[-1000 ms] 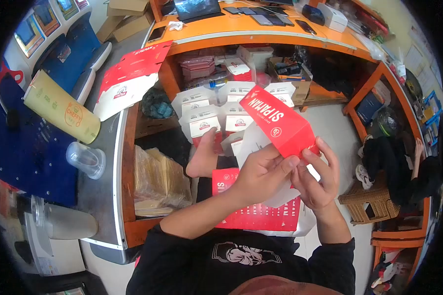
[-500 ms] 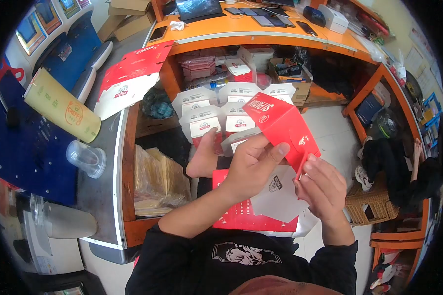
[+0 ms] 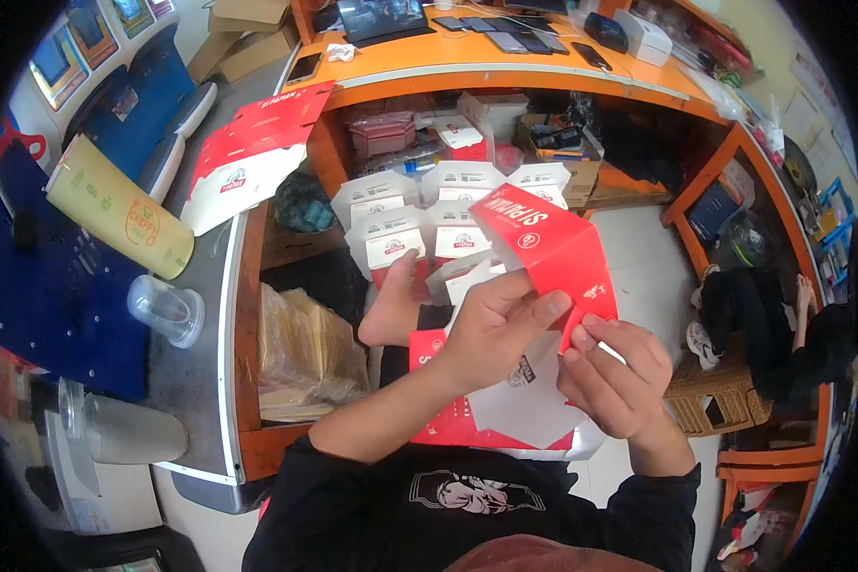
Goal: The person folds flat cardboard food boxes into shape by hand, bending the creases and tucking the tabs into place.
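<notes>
Fingers of the left hand [image 3: 505, 319] close on the near part of a red SI PAMAN carton [image 3: 551, 250], thumb laid against it, while those of the right hand [image 3: 624, 372] pinch a narrow red flap [image 3: 570, 337] at its near end, thumb against fingertips. Such a grip probably lets the left hand steady the panel while the right works the edge at its crease. Held in the air above the lap, the carton is part-folded and tilted; its long axis slants from far left to near right, the far end pointing towards red-and-white boxes [image 3: 396, 245] on the floor, the near end towards the right hand. A white printed panel [image 3: 543, 405] lies below (the hands hide where it joins, if it does), over red printed card [image 3: 442, 421] across the lap. Those boxes stand close together beyond a bare foot [image 3: 396, 310], presumably to leave the lap free; a flat carton blank [image 3: 248, 157] rests on the worktop [image 3: 205, 362] at left, perhaps placed there to be clear of the hands.
</notes>
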Demonstrator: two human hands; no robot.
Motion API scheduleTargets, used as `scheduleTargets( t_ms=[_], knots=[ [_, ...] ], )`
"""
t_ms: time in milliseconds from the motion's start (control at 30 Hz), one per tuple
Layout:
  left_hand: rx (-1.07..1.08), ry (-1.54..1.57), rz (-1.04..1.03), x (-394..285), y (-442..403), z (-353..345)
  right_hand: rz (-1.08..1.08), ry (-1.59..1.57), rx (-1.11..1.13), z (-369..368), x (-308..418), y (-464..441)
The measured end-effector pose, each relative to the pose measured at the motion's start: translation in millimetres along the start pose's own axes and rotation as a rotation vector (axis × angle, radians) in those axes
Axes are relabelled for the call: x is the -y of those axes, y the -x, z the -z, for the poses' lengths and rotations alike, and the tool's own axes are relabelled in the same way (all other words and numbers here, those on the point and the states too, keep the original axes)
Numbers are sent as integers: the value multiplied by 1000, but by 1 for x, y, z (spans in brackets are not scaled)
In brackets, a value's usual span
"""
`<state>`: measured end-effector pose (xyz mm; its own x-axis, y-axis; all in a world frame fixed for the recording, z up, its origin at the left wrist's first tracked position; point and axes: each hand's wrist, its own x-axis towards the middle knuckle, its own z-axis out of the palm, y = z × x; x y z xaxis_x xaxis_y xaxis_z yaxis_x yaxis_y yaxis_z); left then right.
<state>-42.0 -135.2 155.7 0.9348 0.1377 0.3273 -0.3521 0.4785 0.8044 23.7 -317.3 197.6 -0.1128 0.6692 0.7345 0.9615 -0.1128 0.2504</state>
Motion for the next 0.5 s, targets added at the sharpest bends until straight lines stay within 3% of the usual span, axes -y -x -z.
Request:
scheduleTargets(
  t_ms=[100,200,300,367,500],
  knots=[
    [73,19,-78,0,6,-8,-65,44,-53,-4,5,4],
    [72,-117,-1,-2,22,-22,-67,99,-46,-1,7,10],
    [86,-59,2,7,26,-18,-59,47,-60,-5,6,22],
    [88,-151,76,5,29,-6,-51,-33,-66,0,-4,26],
    [200,-188,160,-24,33,-1,-244,-377,-14,9,-18,20]
  ],
)
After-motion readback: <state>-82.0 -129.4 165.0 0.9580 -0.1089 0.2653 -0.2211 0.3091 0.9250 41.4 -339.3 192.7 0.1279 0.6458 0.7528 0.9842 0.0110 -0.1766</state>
